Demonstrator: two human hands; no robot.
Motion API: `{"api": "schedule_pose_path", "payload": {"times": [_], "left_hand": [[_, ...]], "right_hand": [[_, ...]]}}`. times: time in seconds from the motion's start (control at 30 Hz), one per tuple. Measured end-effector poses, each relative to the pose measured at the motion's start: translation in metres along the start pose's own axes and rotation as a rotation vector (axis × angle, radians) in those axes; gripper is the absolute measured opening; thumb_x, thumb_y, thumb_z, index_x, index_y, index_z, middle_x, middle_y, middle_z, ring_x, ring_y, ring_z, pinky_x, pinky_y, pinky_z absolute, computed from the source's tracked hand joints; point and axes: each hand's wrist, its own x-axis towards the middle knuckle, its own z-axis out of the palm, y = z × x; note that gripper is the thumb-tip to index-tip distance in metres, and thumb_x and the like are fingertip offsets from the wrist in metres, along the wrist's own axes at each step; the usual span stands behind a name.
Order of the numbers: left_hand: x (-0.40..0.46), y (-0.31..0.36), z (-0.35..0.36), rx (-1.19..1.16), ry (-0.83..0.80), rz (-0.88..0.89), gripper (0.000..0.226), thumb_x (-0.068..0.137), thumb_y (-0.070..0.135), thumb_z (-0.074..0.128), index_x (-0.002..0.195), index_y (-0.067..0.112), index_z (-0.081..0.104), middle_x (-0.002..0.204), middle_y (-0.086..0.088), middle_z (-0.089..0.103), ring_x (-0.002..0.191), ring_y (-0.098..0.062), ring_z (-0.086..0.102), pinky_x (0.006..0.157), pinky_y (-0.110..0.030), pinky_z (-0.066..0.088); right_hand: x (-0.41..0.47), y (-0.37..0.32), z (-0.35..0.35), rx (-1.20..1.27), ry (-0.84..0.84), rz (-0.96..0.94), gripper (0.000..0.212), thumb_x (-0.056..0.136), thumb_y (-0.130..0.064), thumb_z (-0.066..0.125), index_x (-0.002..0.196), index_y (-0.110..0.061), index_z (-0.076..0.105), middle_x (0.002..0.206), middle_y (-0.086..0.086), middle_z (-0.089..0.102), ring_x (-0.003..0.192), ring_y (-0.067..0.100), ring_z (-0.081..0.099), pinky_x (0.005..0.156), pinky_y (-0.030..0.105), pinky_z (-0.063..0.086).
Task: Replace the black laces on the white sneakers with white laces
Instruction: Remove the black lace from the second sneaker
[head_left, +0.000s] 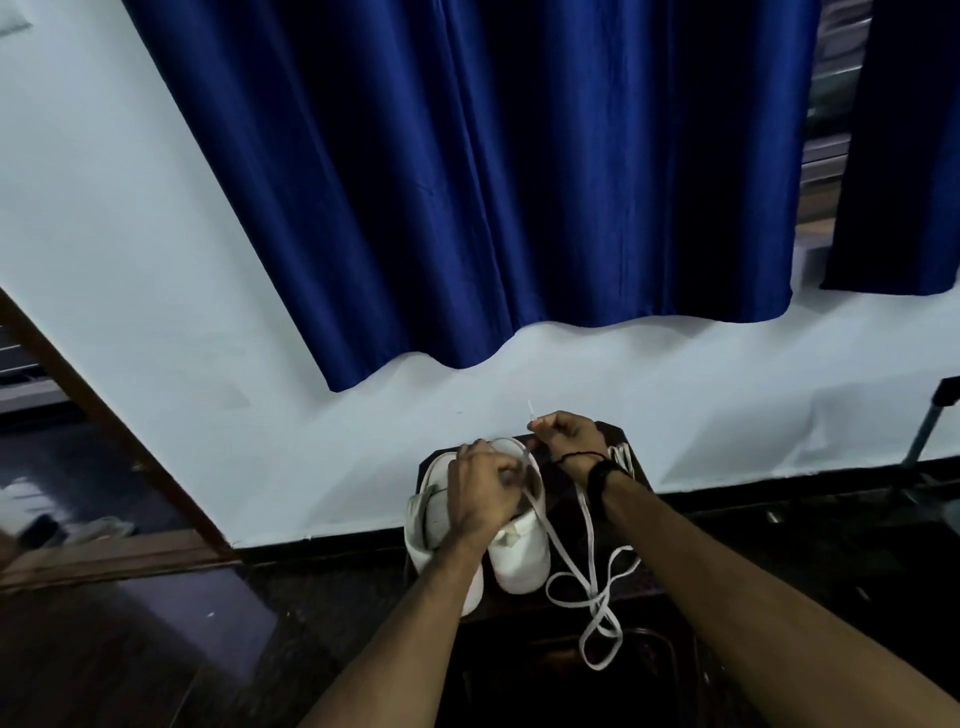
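Low in the middle of the frame, two white sneakers (511, 551) stand side by side on a small dark wooden surface (631, 467) pushed up against the pale wall (156, 260). The person's left hand (485, 493) rests on top of the shoes, fingers curled down over the opening of the one toward the right, where a white lace (582, 545) comes out; whether the fingers actually pinch the lace there I cannot tell, since the back of the hand hides them. The right hand (569, 439) is raised just above and to the right of the shoes, its grip closed around the lace's end, whose pale tip (531, 408) sticks up past the knuckles. From the shoe the lace runs down and to the right, crossing itself in loose loops on the dark surface in the lower centre of the frame. Another bunch of white lace (622, 457) lies behind the right wrist, near the surface's far right corner. That wrist wears a dark band (602, 475) and a thin dark thread. A deep blue curtain (493, 182) fills the upper middle of the frame, with a second panel at the upper right. A brown wooden door frame (104, 426) slants across the lower left. No brand mark, label or writing is readable on the shoes or anywhere else.
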Motion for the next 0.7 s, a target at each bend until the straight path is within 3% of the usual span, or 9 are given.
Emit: {"api": "schedule_pose_path", "payload": {"times": [0.13,0.23,0.33,0.5,0.6,0.7], "left_hand": [[0.003,-0.012,0.004,0.034,-0.036,0.064,0.016,0.072,0.029,0.063,0.075,0.027,0.078,0.075,0.006,0.052,0.086,-0.022,0.053,0.070,-0.029,0.038],[0.000,-0.018,0.008,0.002,0.029,0.101,0.009,0.071,0.025,0.066,0.070,0.023,0.074,0.075,0.003,0.056,0.082,-0.022,0.052,0.066,-0.030,0.038],[-0.002,-0.022,0.011,-0.055,0.069,0.145,0.012,0.068,0.016,0.061,0.068,0.022,0.071,0.078,0.006,0.058,0.083,-0.021,0.052,0.066,-0.033,0.042],[-0.003,-0.016,0.009,-0.090,0.128,0.161,0.020,0.070,0.011,0.057,0.076,0.022,0.072,0.078,0.006,0.059,0.080,-0.019,0.050,0.067,-0.035,0.042],[0.000,-0.008,0.013,-0.092,0.116,0.181,0.023,0.072,0.019,0.054,0.083,0.027,0.073,0.080,0.008,0.060,0.079,-0.018,0.050,0.068,-0.033,0.041],[0.005,-0.002,0.019,0.035,0.017,0.251,0.019,0.075,0.026,0.059,0.087,0.031,0.073,0.086,0.012,0.060,0.087,-0.016,0.052,0.076,-0.036,0.044]], "right_hand": [[0.003,-0.002,0.017,-0.004,-0.023,-0.089,0.010,0.091,-0.011,0.062,0.084,-0.007,0.068,0.076,0.007,0.070,0.058,-0.006,0.062,0.066,0.014,0.049],[0.003,0.005,0.029,-0.142,-0.133,-0.094,0.014,0.087,-0.023,0.066,0.073,-0.023,0.068,0.078,0.001,0.074,0.071,0.009,0.068,0.074,0.031,0.055],[0.000,0.008,0.032,-0.284,-0.101,-0.103,0.009,0.088,-0.018,0.063,0.082,-0.015,0.069,0.083,0.004,0.074,0.083,0.019,0.068,0.080,0.029,0.053],[-0.001,0.002,0.032,-0.368,-0.050,-0.161,0.012,0.093,-0.022,0.058,0.086,-0.012,0.062,0.074,0.006,0.065,0.075,0.022,0.059,0.068,0.028,0.043],[-0.002,0.003,0.024,-0.337,0.006,-0.185,0.014,0.094,-0.021,0.057,0.089,-0.009,0.062,0.066,0.005,0.060,0.066,0.022,0.055,0.062,0.025,0.035],[0.000,0.010,0.006,-0.332,0.192,-0.144,0.013,0.095,-0.019,0.055,0.093,-0.009,0.063,0.079,0.015,0.068,0.076,0.030,0.062,0.061,0.026,0.035]]}}
